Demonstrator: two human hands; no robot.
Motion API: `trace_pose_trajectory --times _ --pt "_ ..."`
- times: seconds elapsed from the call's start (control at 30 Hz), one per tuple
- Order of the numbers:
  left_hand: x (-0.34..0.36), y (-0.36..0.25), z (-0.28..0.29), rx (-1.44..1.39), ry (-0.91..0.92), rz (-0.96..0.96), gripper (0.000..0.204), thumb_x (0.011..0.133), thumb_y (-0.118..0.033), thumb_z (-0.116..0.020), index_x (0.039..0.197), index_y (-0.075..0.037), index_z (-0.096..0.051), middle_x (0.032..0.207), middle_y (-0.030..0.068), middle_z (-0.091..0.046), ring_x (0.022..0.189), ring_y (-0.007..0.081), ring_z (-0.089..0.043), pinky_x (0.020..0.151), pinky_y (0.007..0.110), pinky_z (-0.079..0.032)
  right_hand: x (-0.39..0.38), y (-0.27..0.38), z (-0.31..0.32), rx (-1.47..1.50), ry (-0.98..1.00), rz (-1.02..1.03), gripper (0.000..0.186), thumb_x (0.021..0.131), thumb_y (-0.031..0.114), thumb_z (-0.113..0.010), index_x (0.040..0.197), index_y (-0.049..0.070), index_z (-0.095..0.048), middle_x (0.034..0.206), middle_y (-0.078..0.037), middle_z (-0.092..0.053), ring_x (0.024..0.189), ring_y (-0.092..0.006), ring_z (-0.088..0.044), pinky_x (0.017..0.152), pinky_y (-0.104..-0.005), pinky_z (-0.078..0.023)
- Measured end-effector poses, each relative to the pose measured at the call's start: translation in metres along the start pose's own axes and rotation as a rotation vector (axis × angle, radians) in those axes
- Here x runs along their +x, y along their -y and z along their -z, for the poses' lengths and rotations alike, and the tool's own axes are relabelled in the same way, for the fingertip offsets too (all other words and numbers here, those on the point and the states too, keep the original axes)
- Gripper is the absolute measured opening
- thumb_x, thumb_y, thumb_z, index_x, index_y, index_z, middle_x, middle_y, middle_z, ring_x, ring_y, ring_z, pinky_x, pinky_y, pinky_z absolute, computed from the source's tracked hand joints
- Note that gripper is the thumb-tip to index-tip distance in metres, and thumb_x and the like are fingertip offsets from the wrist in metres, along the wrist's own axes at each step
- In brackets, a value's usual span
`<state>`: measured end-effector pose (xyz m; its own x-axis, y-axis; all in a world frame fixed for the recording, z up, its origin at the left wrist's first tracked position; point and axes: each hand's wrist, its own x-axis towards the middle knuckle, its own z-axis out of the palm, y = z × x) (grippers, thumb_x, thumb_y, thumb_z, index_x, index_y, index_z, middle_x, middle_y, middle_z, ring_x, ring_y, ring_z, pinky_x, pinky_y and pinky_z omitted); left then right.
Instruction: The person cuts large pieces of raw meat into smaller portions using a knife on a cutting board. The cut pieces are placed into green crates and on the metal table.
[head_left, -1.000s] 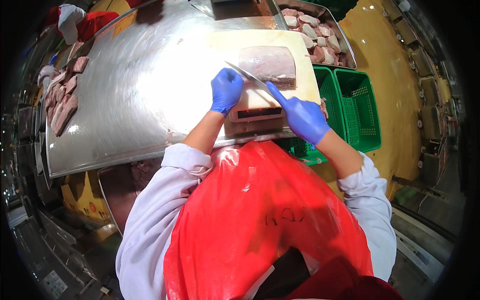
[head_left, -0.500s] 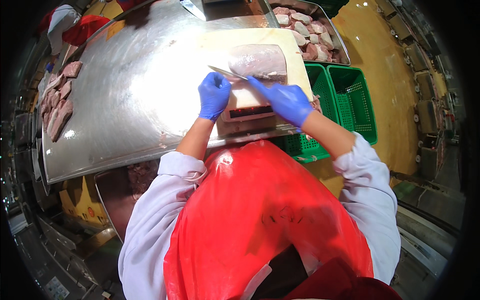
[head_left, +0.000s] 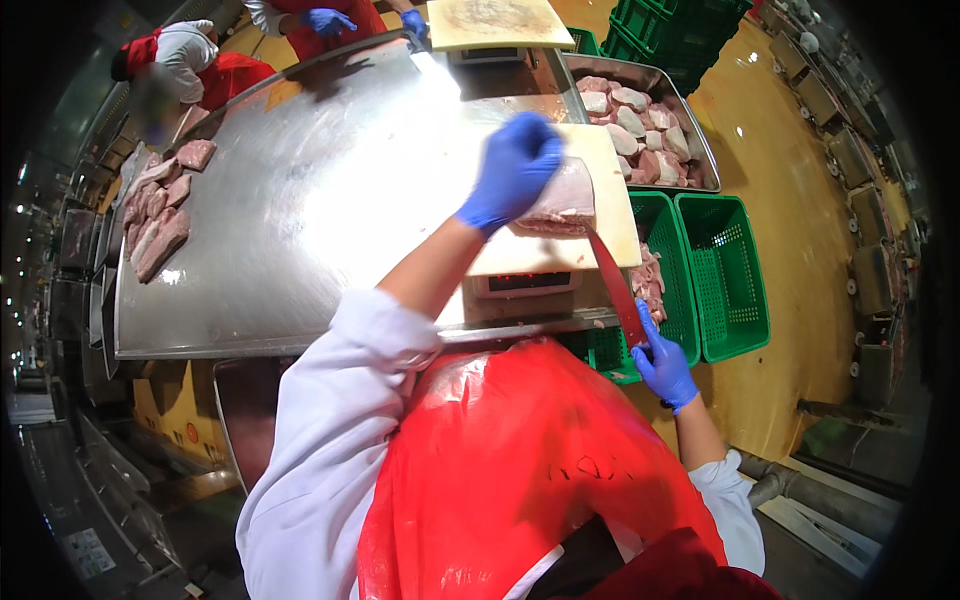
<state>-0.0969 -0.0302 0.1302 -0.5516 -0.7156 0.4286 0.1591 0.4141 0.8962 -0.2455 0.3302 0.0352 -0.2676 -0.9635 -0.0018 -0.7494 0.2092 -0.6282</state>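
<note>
Head camera shows the left hand (head_left: 513,170) curled, whether on anything I cannot tell, over smooth, blocky meat (head_left: 567,195) on a flat cream board (head_left: 560,257), the right hand (head_left: 665,368) clasped on a slender, shiny knife (head_left: 615,285), tip beside the meat.

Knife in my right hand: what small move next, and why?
Perhaps steady the meat with the left hand before any cut: that hand overlaps its left side in view, and the knife points toward its lower right corner.

Pale pinkish slab of meat (head_left: 573,190) just lies flat on the cream board (head_left: 545,256), long reddish-looking knife (head_left: 619,287) slanting tip-first toward its corner.
</note>
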Motion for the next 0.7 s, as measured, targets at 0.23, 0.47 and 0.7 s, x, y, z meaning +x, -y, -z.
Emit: trace_pose_trajectory --times 0.23,0.47,0.7 --pt "0.065 0.09 0.001 0.335 0.346 0.097 0.044 0.095 -0.031 -0.068 0.124 0.0 -0.057 0.111 0.0184 -0.07 0.102 0.0246 -0.067 0.091 0.039 -0.054 0.013 0.025 -0.041 0.734 -0.282 -0.127 0.089 0.092 -0.008 -0.055 0.164 0.018 -0.01 0.082 -0.003 -0.067 0.057 -0.0056 -0.054 0.049 -0.0212 -0.046" --pt "0.004 0.165 0.029 0.234 0.363 0.255 0.038 0.097 -0.031 -0.064 0.119 0.0 -0.064 0.111 0.0131 -0.069 0.106 0.0206 -0.063 0.093 0.036 -0.051 0.167 0.058 -0.054 1.025 -0.229 -0.008 0.088 0.095 -0.006 -0.053 0.164 0.026 -0.009 0.086 -0.006 -0.062 0.057 -0.0081 -0.055 0.046 -0.0222 -0.047" --pt "-0.073 0.137 0.029 0.582 0.053 -0.038 0.031 0.09 -0.025 -0.065 0.109 0.0 -0.065 0.102 0.0266 -0.064 0.099 0.0426 -0.062 0.091 0.049 -0.049 0.22 0.017 -0.035 0.645 -0.375 0.166 0.083 0.089 -0.003 -0.062 0.162 0.017 -0.026 0.097 -0.007 -0.071 0.059 -0.0061 -0.058 0.055 -0.0236 -0.051"
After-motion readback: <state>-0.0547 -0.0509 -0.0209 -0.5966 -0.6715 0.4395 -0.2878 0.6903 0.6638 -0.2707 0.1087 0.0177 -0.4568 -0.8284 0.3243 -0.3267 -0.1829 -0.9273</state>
